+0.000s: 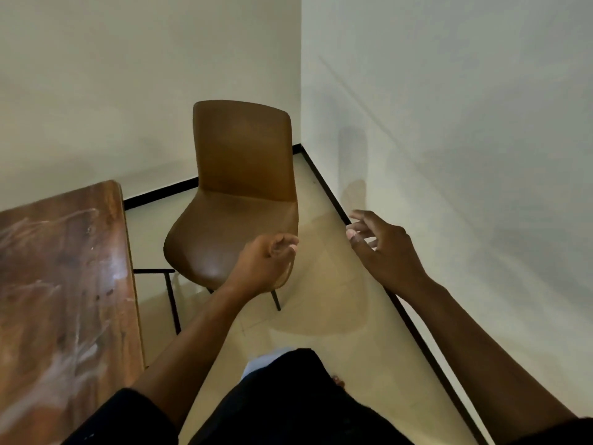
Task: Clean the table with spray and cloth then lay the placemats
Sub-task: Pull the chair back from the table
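Note:
The brown wooden table (61, 284) fills the left side, its top glossy with pale streaks. My left hand (266, 264) hovers over the front edge of a brown leather chair (240, 194), fingers loosely curled, holding nothing. My right hand (382, 248) hangs in the air to the right of the chair, above the floor, fingers spread and empty. No spray bottle, cloth or placemat is in view.
The chair stands in a room corner, close to two pale walls (449, 123) with a black skirting board (324, 184). Black table legs (171, 300) show beside the chair. Beige tiled floor (321, 316) lies between chair and right wall.

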Demonstrator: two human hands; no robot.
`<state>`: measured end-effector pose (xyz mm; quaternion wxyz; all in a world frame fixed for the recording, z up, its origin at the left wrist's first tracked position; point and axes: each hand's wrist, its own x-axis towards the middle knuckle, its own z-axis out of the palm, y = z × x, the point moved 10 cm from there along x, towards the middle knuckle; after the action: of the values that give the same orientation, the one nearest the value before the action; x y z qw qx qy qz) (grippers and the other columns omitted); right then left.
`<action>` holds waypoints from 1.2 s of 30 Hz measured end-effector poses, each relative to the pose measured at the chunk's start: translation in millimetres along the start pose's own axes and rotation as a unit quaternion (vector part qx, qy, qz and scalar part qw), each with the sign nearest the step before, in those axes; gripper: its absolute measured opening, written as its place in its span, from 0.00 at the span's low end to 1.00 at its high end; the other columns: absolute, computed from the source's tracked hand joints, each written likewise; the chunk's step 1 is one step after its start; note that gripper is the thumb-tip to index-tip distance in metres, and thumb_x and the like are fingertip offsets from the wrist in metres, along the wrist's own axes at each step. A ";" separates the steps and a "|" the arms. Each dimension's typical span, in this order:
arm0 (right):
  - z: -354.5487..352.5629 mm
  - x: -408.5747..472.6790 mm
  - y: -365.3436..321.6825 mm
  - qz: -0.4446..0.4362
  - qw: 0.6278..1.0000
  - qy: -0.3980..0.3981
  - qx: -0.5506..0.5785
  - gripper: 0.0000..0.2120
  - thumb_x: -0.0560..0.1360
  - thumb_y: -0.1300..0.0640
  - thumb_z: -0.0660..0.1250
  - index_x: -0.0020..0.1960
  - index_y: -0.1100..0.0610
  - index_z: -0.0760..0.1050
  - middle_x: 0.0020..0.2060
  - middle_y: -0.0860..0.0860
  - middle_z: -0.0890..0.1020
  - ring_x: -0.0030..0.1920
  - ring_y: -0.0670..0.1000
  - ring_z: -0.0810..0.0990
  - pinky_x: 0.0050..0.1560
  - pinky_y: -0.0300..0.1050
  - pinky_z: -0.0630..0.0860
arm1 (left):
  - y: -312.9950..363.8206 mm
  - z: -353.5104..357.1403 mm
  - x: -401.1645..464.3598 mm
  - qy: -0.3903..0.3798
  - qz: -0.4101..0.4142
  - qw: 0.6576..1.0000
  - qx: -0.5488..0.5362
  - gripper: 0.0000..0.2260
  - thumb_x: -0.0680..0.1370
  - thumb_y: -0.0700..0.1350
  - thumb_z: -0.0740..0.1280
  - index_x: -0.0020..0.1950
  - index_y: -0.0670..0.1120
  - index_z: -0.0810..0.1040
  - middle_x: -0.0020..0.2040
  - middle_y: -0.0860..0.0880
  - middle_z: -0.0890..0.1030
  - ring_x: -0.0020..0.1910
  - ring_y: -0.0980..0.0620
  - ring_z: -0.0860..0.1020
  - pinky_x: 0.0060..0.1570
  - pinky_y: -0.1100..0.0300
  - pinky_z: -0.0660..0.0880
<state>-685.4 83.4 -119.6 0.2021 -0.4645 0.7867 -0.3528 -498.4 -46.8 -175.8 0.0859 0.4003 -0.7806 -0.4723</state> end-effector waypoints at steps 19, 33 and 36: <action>76.1 319.4 -32.0 -0.132 0.974 -0.172 -0.072 0.18 0.82 0.48 0.64 0.71 0.47 0.74 0.58 0.44 0.83 0.52 0.39 0.79 0.58 0.42 0.80 | -38.8 -68.6 228.1 0.118 -0.100 0.979 -0.130 0.10 0.83 0.51 0.66 0.61 0.54 0.85 0.57 0.57 0.86 0.55 0.58 0.84 0.60 0.45 0.83; 222.8 503.4 -91.6 -0.341 0.858 -0.339 -0.181 0.19 0.82 0.48 0.63 0.73 0.48 0.72 0.63 0.48 0.82 0.60 0.47 0.81 0.57 0.45 0.80 | -97.3 -127.8 338.0 0.269 -0.248 0.902 -0.230 0.11 0.86 0.47 0.66 0.67 0.50 0.82 0.58 0.52 0.84 0.57 0.53 0.82 0.58 0.54 0.80; 261.8 526.9 -103.1 -0.436 0.794 -0.358 -0.225 0.19 0.82 0.47 0.62 0.72 0.48 0.72 0.64 0.47 0.81 0.62 0.48 0.80 0.57 0.44 0.79 | -112.1 -119.4 358.9 0.301 -0.308 0.855 -0.288 0.12 0.85 0.48 0.66 0.68 0.50 0.81 0.60 0.51 0.82 0.59 0.51 0.81 0.59 0.54 0.79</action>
<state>-712.1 -506.0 -213.1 0.1834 -0.8840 0.4292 -0.0251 -615.0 -406.2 -289.4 0.2782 0.7005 -0.3820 -0.5348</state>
